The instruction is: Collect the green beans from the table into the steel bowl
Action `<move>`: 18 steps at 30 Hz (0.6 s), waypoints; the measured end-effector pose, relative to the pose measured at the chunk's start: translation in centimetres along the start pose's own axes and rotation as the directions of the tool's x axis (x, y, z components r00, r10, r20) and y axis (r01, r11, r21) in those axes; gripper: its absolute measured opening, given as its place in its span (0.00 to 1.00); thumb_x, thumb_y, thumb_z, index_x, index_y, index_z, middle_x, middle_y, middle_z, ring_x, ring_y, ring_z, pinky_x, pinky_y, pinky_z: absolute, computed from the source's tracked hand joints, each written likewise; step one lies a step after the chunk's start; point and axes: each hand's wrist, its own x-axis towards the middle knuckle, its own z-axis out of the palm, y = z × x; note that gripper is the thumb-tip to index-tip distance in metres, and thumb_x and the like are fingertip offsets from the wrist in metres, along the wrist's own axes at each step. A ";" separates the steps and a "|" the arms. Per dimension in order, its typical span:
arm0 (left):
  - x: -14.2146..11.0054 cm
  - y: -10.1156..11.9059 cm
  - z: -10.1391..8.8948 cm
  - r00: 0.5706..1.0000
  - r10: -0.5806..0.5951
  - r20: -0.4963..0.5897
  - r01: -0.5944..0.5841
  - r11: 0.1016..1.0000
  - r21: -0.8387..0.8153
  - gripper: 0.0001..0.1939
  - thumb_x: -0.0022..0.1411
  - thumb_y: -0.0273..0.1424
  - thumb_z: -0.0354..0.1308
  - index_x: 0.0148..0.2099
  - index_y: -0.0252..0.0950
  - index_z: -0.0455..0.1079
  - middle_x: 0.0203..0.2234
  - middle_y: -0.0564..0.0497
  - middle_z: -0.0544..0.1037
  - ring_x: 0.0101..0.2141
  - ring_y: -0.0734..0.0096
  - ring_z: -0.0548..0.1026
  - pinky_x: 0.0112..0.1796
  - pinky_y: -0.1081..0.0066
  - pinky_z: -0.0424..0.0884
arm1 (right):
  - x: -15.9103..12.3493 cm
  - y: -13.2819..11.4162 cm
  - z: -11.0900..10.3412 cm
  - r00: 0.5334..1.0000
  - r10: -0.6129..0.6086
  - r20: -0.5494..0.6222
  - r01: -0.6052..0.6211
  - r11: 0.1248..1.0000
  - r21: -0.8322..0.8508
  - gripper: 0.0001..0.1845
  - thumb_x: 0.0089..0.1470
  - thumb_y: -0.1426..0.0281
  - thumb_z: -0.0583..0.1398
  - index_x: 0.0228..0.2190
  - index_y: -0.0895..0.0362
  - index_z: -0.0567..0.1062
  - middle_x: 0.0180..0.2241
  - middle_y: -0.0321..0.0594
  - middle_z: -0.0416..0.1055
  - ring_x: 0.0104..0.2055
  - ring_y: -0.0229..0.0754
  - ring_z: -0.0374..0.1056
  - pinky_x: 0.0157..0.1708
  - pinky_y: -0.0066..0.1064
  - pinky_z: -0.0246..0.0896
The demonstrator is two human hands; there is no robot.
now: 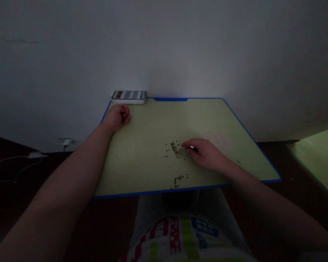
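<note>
My left hand rests on the far left of the small table, its fingers loosely curled, with nothing visible in them. In front of it lies a phone on a white box. My right hand is closed around a small thin implement with a pale, see-through end; the dim light hides its exact kind. That end touches the table beside scattered small dark beans or seeds. A second loose group of them lies closer to me, at the front edge. Behind my right hand spreads a patch of pale grains.
A blue rim runs around the table, which stands against a grey wall. Below the front edge, a dark round container sits between my legs. White cables lie at the left. A small dark sliver lies at the right.
</note>
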 end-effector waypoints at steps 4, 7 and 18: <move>0.0 0.0 0.0 1.000 0.020 0.011 -0.020 1.000 -0.020 0.06 0.42 0.22 0.47 0.19 0.36 0.59 0.10 0.56 0.55 0.10 0.79 0.56 0.13 0.74 0.49 | 0.1 -0.8 -0.1 0.995 -0.044 0.094 0.042 0.999 0.027 0.16 0.54 0.76 0.54 0.43 0.57 0.77 0.42 0.44 0.76 0.44 0.44 0.71 0.45 0.34 0.63; 0.0 0.0 0.1 1.000 0.016 0.009 -0.015 1.000 -0.025 0.06 0.41 0.22 0.46 0.18 0.36 0.59 0.10 0.56 0.55 0.10 0.78 0.56 0.13 0.74 0.49 | -0.1 -1.8 0.2 0.983 -0.088 0.159 0.079 0.995 0.060 0.17 0.54 0.77 0.54 0.43 0.58 0.77 0.42 0.43 0.76 0.44 0.42 0.71 0.46 0.32 0.62; -0.4 0.5 0.5 0.999 -0.028 -0.034 0.029 0.999 0.017 0.06 0.43 0.22 0.47 0.19 0.37 0.57 0.10 0.56 0.54 0.11 0.79 0.55 0.14 0.75 0.50 | -2.3 -4.2 0.4 0.947 -0.172 0.273 0.138 0.981 0.136 0.16 0.54 0.78 0.54 0.42 0.59 0.76 0.41 0.43 0.76 0.42 0.42 0.69 0.44 0.32 0.62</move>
